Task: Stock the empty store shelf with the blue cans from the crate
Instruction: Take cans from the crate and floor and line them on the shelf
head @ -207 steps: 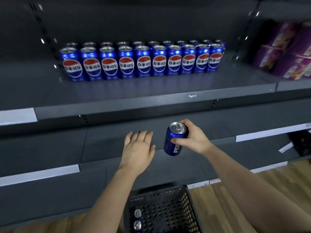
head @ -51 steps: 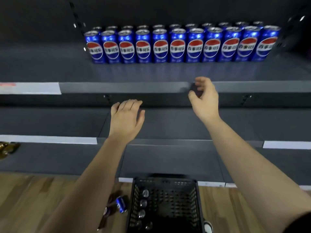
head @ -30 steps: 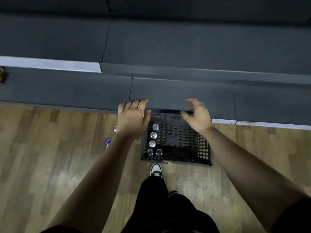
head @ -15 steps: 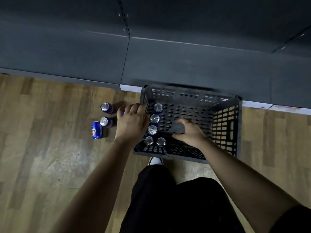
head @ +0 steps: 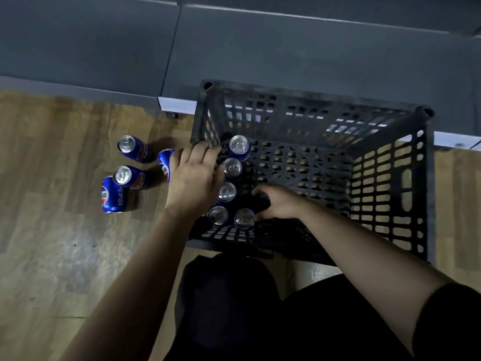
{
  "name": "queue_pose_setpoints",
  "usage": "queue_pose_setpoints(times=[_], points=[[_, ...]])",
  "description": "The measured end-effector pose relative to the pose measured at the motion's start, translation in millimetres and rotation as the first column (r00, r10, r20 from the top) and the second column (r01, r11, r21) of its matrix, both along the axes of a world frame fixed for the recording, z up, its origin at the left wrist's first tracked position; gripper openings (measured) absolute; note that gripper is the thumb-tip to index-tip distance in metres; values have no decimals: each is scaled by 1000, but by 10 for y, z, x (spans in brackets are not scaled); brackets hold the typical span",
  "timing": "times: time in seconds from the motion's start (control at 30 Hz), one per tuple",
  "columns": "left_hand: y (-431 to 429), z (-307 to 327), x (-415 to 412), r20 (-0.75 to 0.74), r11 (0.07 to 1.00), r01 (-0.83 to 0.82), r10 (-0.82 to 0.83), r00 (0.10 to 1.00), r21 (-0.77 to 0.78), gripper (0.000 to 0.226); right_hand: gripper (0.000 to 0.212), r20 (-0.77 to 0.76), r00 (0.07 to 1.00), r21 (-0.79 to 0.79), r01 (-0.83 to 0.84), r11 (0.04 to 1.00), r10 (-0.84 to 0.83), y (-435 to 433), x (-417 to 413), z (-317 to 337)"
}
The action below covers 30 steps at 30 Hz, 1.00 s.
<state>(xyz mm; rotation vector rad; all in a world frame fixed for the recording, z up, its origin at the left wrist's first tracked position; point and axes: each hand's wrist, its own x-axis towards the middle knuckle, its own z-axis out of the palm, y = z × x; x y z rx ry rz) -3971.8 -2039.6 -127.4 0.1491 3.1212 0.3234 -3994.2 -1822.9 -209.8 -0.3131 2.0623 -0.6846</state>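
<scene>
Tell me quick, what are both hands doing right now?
Left hand: open, resting on the crate rim.
Right hand: fingers curled inside the crate; cannot tell if holding anything.

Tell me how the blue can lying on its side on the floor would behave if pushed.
The lying can is round and on smooth wood floor, so it would probably roll sideways easily. It seems to touch an upright can, which a push might tip. Its glossy wall may be slippery.
</scene>
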Motion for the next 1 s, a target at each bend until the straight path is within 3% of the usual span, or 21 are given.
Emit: queue_pose_setpoints(times=[0.23, 0.37, 0.63, 0.77, 1.0], points=[[-15, -201, 54, -106, 1000, -20, 19, 994, -8, 42, 76, 97, 980, -59, -167, 984, 172, -88, -1, -471], [9, -328, 118, -82, 999, 33, -36, 996, -40, 43, 82, 139, 970, -106, -188, 976, 202, -149, 21, -542], [11, -411, 114, -98, 998, 45, -49, 994, -38, 41, 95, 11, 931, -59, -363, 930, 364, -215, 99, -651], [12, -412, 108, -93, 999, 44, -47, 995, -33, 41, 81, -14, 956, -84, -292, 953, 292, -247, 130, -669], [19, -399, 102, -87, 999, 36, -37, 996, -17, 39, 76, -83, 984, -156, -172, 973, 160, -72, 28, -604]])
